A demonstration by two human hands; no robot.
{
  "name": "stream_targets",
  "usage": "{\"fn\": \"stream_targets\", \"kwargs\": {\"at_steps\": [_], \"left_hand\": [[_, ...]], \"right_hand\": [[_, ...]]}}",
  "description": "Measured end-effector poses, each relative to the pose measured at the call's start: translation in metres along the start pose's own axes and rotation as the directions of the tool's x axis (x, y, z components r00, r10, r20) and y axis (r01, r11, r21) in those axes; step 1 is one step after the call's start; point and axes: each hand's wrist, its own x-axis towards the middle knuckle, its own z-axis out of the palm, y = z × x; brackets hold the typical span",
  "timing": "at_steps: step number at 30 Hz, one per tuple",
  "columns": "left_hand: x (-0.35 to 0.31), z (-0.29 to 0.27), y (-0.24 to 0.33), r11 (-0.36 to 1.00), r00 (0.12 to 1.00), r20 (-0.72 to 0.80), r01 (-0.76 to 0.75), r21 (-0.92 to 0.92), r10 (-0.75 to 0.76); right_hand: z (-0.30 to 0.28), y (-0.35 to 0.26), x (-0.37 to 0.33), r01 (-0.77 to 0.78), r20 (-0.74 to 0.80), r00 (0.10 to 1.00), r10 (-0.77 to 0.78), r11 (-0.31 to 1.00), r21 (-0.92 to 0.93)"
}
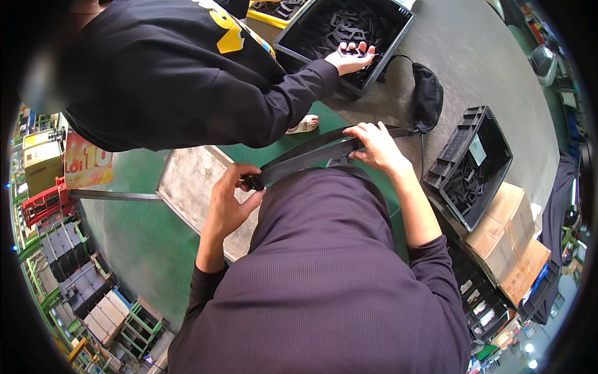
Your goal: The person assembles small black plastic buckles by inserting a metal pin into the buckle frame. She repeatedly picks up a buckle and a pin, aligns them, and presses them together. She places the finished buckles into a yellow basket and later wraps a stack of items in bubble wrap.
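Observation:
A black webbing strap (306, 159) stretches in front of my body between my two hands. My left hand (225, 202) grips its left end, where a small black buckle (254, 182) sits between thumb and fingers. Farther right, my right hand (381, 151) pinches the strap between thumb and fingers. The strap is doubled, one band above the other, and runs on past my right hand toward the table. There a black mesh pouch (427, 98) with a thin cord lies just beyond my right hand.
Across the table a co-worker's hand (352, 60) holds small black pieces over a black bin (408, 19) of similar parts. A second black bin (503, 134) stands at right, beside cardboard boxes (501, 221). At left are a flat cart (187, 177) and a red pallet jack (47, 202).

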Motion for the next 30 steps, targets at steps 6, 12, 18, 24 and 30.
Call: {"fn": "stream_targets", "kwargs": {"at_steps": [6,12,18,24,30], "left_hand": [[-0.01,0.0,0.001,0.994,0.992,0.093,-0.092,0.065,0.086],[-0.013,0.007,-0.01,0.969,0.985,0.151,0.116,-0.216,-0.084],[-0.017,0.019,-0.017,0.815,0.974,0.183,0.214,-0.538,-0.135],[-0.01,0.026,-0.01,0.717,0.981,0.166,0.184,-0.673,-0.097],[-0.001,0.035,-0.002,0.748,0.997,0.072,0.072,-0.66,-0.032]], "right_hand": [[-0.011,-0.037,0.01,0.203,0.065,0.962,-0.265,0.853,0.481],[-0.015,-0.116,0.025,0.25,0.045,0.92,-0.39,0.67,0.699],[-0.02,-0.12,0.017,0.054,0.121,0.949,-0.292,0.527,0.848],[-0.022,-0.121,0.012,-0.107,0.165,0.96,-0.228,0.245,0.963],[-0.018,-0.117,0.006,-0.126,0.131,0.973,-0.192,0.041,0.991]]}}
